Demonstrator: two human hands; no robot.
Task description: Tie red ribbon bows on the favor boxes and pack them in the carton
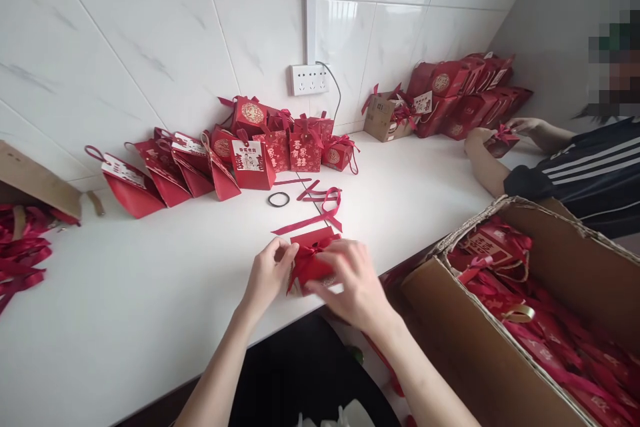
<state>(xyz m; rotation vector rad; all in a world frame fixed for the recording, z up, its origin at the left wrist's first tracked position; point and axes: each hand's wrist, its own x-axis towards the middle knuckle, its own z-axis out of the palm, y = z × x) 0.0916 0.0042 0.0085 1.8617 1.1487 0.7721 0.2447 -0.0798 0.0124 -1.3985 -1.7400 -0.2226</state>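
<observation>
A small red gift box (311, 260) lies near the front edge of the white table (150, 293). Both my hands are on it. My left hand (270, 273) pinches the red ribbon at the box's left side, fingers closed. My right hand (350, 280) covers the box's right side, fingers curled on the ribbon and box. A loose red ribbon (320, 210) trails across the table just behind the box.
Finished red gift boxes (250, 147) stand along the tiled wall, more at the back right (460, 97). A black ring (279, 199) lies mid-table. An open cardboard carton (525, 307) of red boxes sits at right. Another person's hands (500, 137) hold a box. Ribbons (20, 247) pile at left.
</observation>
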